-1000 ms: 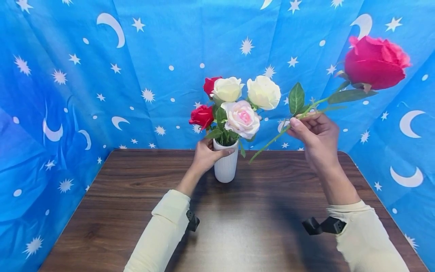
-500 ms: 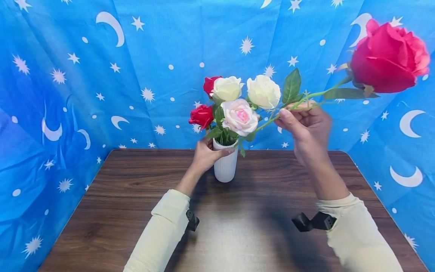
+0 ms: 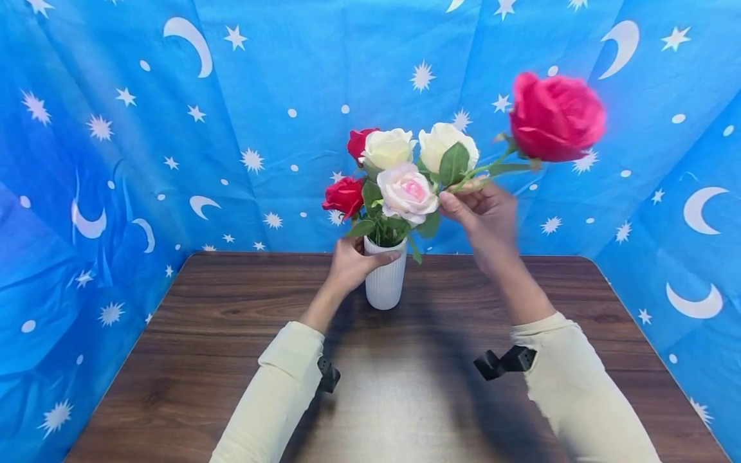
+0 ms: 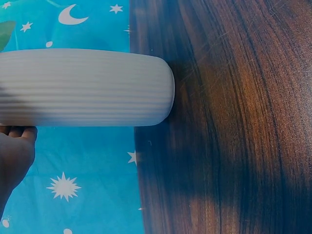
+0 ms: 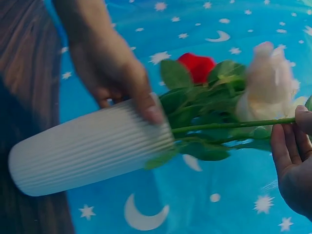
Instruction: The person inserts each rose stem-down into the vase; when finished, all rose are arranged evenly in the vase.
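A white ribbed vase (image 3: 384, 283) stands upright on the table, holding red, white and pale pink roses. My left hand (image 3: 350, 263) grips it near the rim, thumb across the front. Between thumb and fingers, my right hand (image 3: 489, 215) pinches the green stem of a large red rose (image 3: 556, 119), whose bloom leans up to the right. In the right wrist view that stem (image 5: 219, 125) runs to the vase mouth; the rim hides whether its end is inside. The left wrist view shows the vase's ribbed side (image 4: 87, 87) and a little of the hand.
The brown wood-grain table (image 3: 191, 360) extends around the vase. A blue cloth (image 3: 278, 71) with white moons and stars hangs behind it and along both sides. Both sleeves carry small black devices (image 3: 503, 363).
My right hand has moved left with the red rose, bringing its stem from beside the vase to the vase mouth. The left hand and vase have stayed put.
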The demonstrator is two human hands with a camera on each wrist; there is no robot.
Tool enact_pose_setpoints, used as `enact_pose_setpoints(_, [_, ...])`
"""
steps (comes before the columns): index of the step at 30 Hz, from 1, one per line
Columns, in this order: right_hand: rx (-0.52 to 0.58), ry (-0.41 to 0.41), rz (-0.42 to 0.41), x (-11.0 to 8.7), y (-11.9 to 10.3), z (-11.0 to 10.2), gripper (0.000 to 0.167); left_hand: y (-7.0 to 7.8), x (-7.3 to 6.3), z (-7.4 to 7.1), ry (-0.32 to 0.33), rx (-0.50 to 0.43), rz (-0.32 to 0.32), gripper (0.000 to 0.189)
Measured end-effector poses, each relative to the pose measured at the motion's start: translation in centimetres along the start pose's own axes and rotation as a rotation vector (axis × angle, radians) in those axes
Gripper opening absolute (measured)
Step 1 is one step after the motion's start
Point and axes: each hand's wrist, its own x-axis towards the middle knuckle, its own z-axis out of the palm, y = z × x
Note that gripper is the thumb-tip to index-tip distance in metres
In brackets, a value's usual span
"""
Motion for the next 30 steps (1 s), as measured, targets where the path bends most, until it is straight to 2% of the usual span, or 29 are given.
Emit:
enact_pose_setpoints(5, [-0.098,-0.010,0.097,-0.2,2.5,0.4,0.028,0.1,0.0,0.3,-0.001,0.004,-0.002,0.072])
enact_pose_setpoints(9, [-0.131,-0.005,0.132,-0.3,3.7,0.9,0.017,0.1,0.1,0.3,-0.007,-0.007,-0.001,0.074])
enact_pose_setpoints(12, [-0.174,-0.017,0.107,-0.2,3.9,1.5,0.005,0.0,0.1,0.2,-0.013,-0.023,0.034,0.075])
enact_pose_setpoints(17, [-0.225,-0.036,0.043,0.0,3.8,2.5,0.011,-0.1,0.2,0.0,-0.033,-0.017,0.102,0.072])
enact_pose_setpoints(23, [-0.206,-0.057,0.022,0.5,4.0,3.6,0.010,-0.1,0.2,-0.1,-0.027,-0.014,0.075,0.068])
enact_pose_setpoints(30, [-0.318,-0.054,-0.005,0.8,4.1,3.6,0.009,-0.1,0.1,-0.2,-0.023,0.002,0.070,0.069])
